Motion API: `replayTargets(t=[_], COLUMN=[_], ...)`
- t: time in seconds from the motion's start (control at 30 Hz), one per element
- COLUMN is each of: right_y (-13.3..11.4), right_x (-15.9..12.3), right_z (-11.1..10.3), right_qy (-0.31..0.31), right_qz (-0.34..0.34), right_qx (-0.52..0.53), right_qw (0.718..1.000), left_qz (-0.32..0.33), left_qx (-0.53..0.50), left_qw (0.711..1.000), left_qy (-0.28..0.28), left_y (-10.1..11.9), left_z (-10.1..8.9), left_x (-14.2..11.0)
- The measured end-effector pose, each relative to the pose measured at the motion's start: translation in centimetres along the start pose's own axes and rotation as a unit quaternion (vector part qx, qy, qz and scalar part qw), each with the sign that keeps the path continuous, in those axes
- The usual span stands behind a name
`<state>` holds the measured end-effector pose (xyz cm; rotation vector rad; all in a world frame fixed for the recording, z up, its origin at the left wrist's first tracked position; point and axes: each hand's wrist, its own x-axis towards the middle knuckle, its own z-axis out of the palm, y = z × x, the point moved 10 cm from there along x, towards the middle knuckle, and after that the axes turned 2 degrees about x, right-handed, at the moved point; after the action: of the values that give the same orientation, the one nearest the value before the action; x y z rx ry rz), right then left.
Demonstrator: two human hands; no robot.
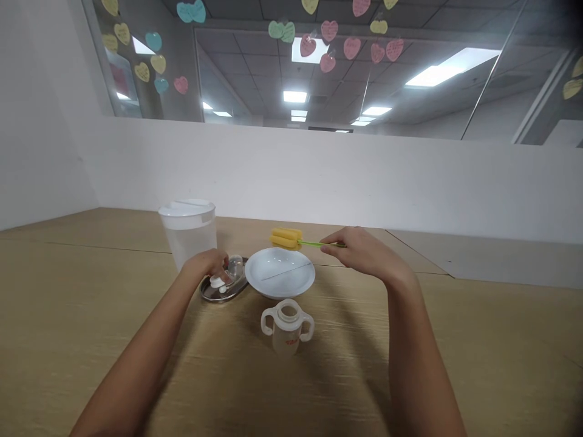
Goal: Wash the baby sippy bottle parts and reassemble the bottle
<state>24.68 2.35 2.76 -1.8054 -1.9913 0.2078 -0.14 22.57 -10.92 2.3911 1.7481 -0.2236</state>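
Note:
My right hand is shut on the thin green handle of a yellow sponge bottle brush, whose sponge head points left above the far side of a white plate. My left hand is low over a small oval metal tray, with its fingertips by a clear dome-shaped cap and small white parts. Whether those fingers grip anything is hidden. A white two-handled baby cup with a red mark stands nearer me, without a lid.
A translucent plastic pitcher with a white lid stands behind my left hand. The light wood-grain table ends at a low white wall. A pale sheet lies at the far right. Heart-shaped paper notes hang on glass above.

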Motion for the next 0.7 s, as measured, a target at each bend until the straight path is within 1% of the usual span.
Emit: replayTargets(t=[0.17,0.33,0.47,0.57,0.7], right_y=[0.0,0.1,-0.1,-0.3,-0.4], right_x=[0.0,0.0,0.0,0.0,0.0], right_z=[0.1,0.2,0.3,0.4,0.5], right_qy=[-0.003,-0.009,-0.01,-0.012,-0.015], right_qz=[0.004,0.005,0.001,0.0,-0.003], right_qx=[0.002,0.001,0.0,0.0,-0.003], right_qw=[1.0,1.0,1.0,1.0,1.0], left_qz=[-0.004,-0.012,-0.003,0.006,0.011], left_qx=[0.027,0.044,0.056,0.057,0.072], left_qw=[0.999,0.998,0.997,0.995,0.994], left_qy=[0.037,0.031,0.059,0.077,0.076], left_y=[0.2,0.0,0.7,1.6,2.6], left_z=[-1.1,-1.7,-2.5,-2.3,-1.2], left_x=[-0.2,-0.7,-1.0,-1.0,-0.6])
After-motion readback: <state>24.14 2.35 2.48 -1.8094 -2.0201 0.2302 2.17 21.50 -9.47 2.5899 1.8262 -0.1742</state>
